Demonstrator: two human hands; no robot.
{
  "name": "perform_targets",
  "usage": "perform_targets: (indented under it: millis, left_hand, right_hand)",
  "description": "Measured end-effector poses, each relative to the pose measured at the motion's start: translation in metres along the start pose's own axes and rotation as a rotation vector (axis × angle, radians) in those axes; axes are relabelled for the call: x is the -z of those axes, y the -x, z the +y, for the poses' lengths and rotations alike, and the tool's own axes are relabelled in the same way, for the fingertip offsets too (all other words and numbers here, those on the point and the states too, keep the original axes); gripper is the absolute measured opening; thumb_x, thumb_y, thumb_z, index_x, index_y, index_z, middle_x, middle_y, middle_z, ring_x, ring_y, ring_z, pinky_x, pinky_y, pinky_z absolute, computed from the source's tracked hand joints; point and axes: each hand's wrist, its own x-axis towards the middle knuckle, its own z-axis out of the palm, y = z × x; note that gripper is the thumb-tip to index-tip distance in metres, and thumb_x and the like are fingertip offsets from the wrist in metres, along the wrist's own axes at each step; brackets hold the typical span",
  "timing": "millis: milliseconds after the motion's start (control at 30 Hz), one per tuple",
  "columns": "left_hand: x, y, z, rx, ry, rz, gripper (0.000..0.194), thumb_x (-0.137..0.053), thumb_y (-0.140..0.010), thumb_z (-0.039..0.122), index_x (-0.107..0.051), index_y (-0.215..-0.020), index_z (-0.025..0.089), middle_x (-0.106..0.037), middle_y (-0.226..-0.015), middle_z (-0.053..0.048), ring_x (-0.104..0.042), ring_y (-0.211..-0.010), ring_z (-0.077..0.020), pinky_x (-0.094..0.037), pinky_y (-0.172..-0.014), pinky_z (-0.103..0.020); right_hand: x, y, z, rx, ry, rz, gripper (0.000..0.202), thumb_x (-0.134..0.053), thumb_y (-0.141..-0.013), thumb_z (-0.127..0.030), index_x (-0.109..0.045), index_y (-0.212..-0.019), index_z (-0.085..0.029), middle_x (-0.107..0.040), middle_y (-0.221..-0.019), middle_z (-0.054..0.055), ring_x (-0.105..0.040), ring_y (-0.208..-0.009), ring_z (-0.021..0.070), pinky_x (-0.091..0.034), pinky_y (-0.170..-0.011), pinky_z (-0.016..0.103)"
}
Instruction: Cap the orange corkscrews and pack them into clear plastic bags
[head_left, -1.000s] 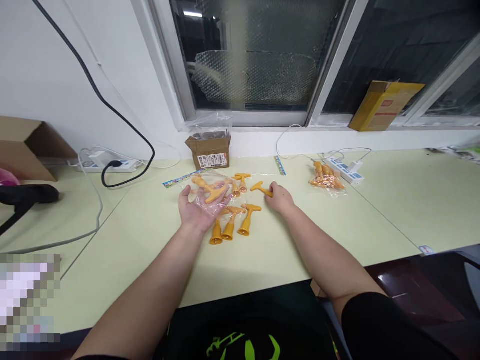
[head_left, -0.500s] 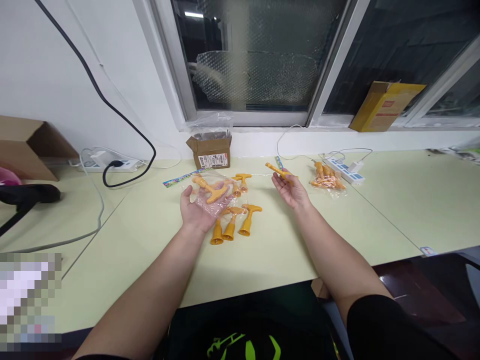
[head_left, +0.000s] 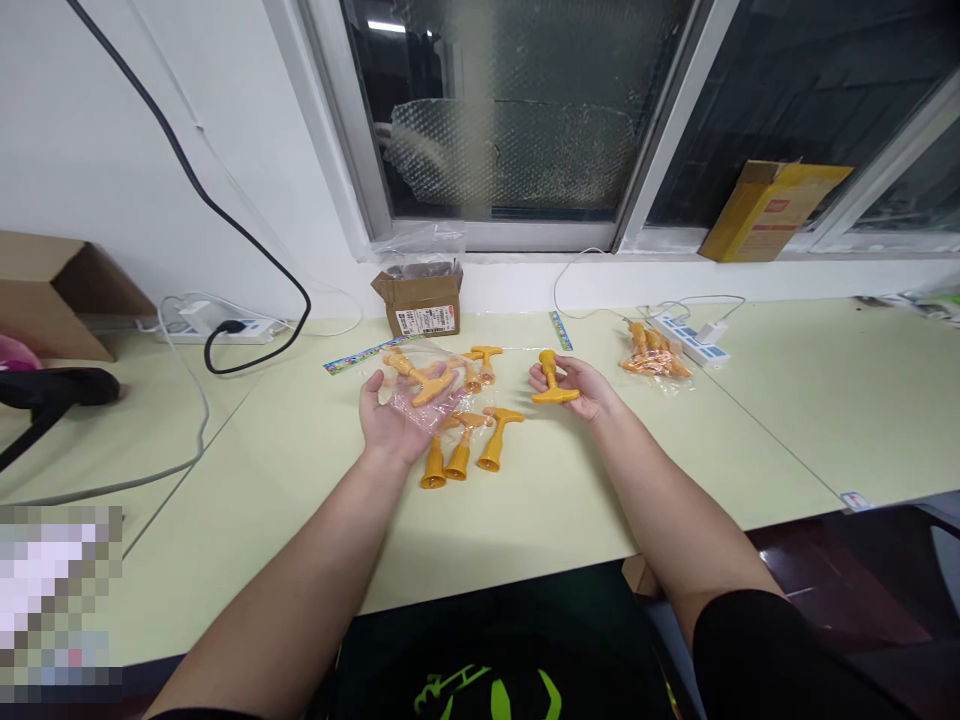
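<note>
My left hand [head_left: 397, 425] is palm up, thumb apart, holding a clear plastic bag [head_left: 409, 400] over its fingers. Inside that bag lies a yellow corkscrew [head_left: 433, 386] with a T-shaped handle. My right hand [head_left: 589, 388] grips another yellow corkscrew [head_left: 553, 378] above the table, its handle toward me and its bell end pointing away. Between my hands, more corkscrews lie on the table: a front group includes one corkscrew [head_left: 498, 442] with its bell facing me, and others [head_left: 486, 362] sit farther back, partly hidden by the bag.
A bag of corkscrews [head_left: 652, 355] lies at the right beside a power strip [head_left: 694, 342]. An open small carton [head_left: 424, 305] stands against the wall. Colourful strips [head_left: 561, 331] lie at the back. A black cable [head_left: 259, 262] hangs at the left.
My right hand has turned the corkscrew, so its T-handle now faces me and shows fully. My left hand and the bag stay nearly still.
</note>
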Motion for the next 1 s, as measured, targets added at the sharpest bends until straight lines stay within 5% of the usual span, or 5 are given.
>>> perform_targets:
  millis: [200,533,700,833,1000]
  left_hand:
    - [0.001,-0.001,0.000,0.000,0.007,-0.006,0.045,-0.065,-0.082,0.054,-0.058,-0.117,0.026,-0.066,-0.136,-0.015,-0.056,-0.138,-0.0441,-0.050,-0.107,-0.067]
    - [0.001,-0.006,-0.001,-0.022,-0.009,0.023,0.045,-0.065,-0.080,0.055,-0.061,-0.115,0.028,-0.067,-0.131,-0.013,-0.060,-0.133,-0.0431,-0.054,-0.102,-0.064]
    - [0.005,-0.009,0.001,-0.049,0.004,0.052,0.037,-0.064,-0.080,0.053,-0.062,-0.105,0.026,-0.068,-0.127,-0.014,-0.061,-0.130,-0.0435,-0.056,-0.098,-0.065]
    - [0.008,-0.011,0.004,-0.057,0.010,0.053,0.036,-0.062,-0.082,0.053,-0.061,-0.105,0.026,-0.068,-0.126,-0.015,-0.065,-0.125,-0.0427,-0.057,-0.093,-0.065]
    - [0.012,-0.014,0.002,-0.055,0.013,0.037,0.040,-0.061,-0.083,0.053,-0.060,-0.113,0.027,-0.068,-0.127,-0.014,-0.067,-0.122,-0.0414,-0.057,-0.093,-0.066]
  right_hand:
    - [-0.011,0.013,0.003,0.057,0.197,-0.132,0.016,-0.063,-0.086,-0.020,-0.065,-0.102,-0.016,-0.072,-0.110,0.014,-0.075,-0.107,0.0246,-0.067,-0.087,0.039]
    - [0.002,0.012,0.003,-0.154,0.347,-0.112,0.017,-0.065,-0.096,-0.028,-0.065,-0.107,-0.015,-0.072,-0.075,0.003,-0.075,-0.066,0.0176,-0.068,-0.066,0.033]
    - [0.007,0.007,0.011,-0.079,0.319,-0.149,0.024,-0.070,-0.085,-0.003,-0.065,-0.106,-0.014,-0.079,-0.103,0.011,-0.079,-0.085,0.0189,-0.068,-0.075,0.031]
    - [0.009,0.013,0.012,0.010,0.393,-0.137,0.027,-0.073,-0.080,0.000,-0.071,-0.103,-0.014,-0.079,-0.085,0.005,-0.073,-0.063,0.0104,-0.062,-0.060,0.016]
    - [0.009,0.046,0.012,-0.036,0.568,-0.405,0.035,-0.086,-0.072,-0.020,-0.074,-0.104,-0.013,-0.078,-0.078,0.004,-0.059,-0.045,0.0050,-0.046,-0.041,0.012]
